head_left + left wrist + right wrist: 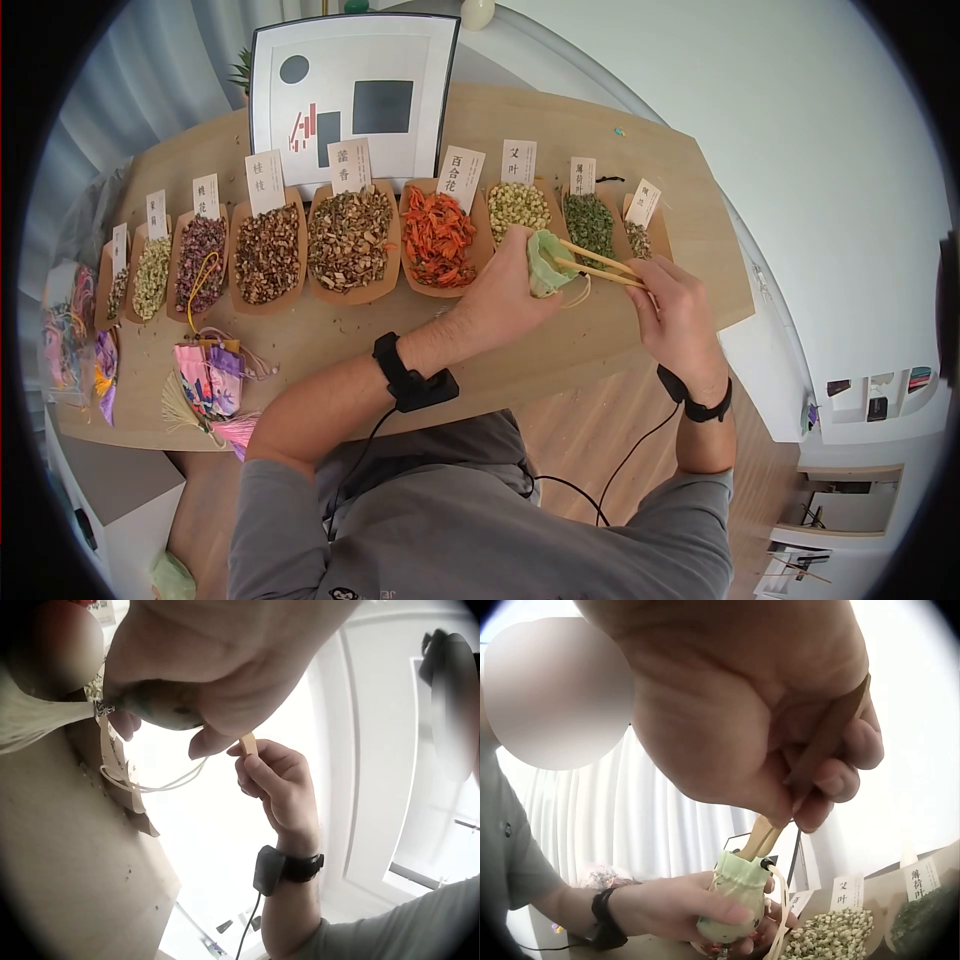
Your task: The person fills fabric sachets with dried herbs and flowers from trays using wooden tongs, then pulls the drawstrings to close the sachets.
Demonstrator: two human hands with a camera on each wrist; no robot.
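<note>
My left hand (508,285) holds a light green drawstring pouch (547,268) above the table, its gathered mouth facing up toward my right hand. Wooden tongs (603,262) are pinched in my right hand (680,308), and their tips reach into the pouch's mouth. In the right wrist view the tong tips (760,834) enter the ruffled opening, while the left fingers wrap the pouch's body (731,922). A pale cord loop (150,786) hangs from the pouch in the left wrist view, with a pale tassel (45,724) at its base. The pouch's contents are hidden.
A row of card trays with dried herbs and labels spans the table (420,360), including orange petals (438,240), pale buds (518,210) and green leaves (588,228). A framed picture (350,60) stands behind. Pink and purple pouches (212,378) lie at left.
</note>
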